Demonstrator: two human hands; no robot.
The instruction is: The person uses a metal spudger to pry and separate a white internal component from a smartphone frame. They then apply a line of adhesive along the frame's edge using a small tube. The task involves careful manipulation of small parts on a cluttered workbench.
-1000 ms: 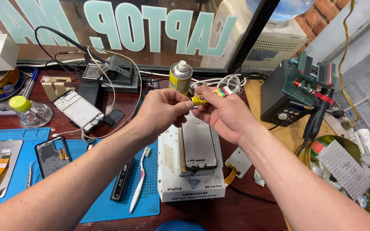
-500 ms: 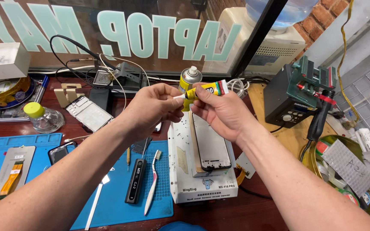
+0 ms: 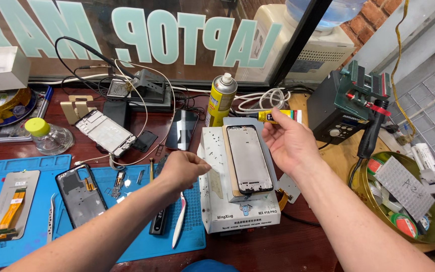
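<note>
Right hand [image 3: 289, 143] pinches yellow glue tube [image 3: 278, 116] at 12 o'clock of phone frame [image 3: 249, 158] on white heating pad [image 3: 240, 211]; left hand [image 3: 183, 168] at its 9 o'clock, fingertips pressed together, contents unclear

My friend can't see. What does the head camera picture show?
A person's right hand holds a yellow glue tube above a phone frame lying on a white heating machine. Their left hand hovers, pinched, over a blue mat.

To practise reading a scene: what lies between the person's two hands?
In the head view, a phone frame on a white machine lies between left hand and right hand.
</note>
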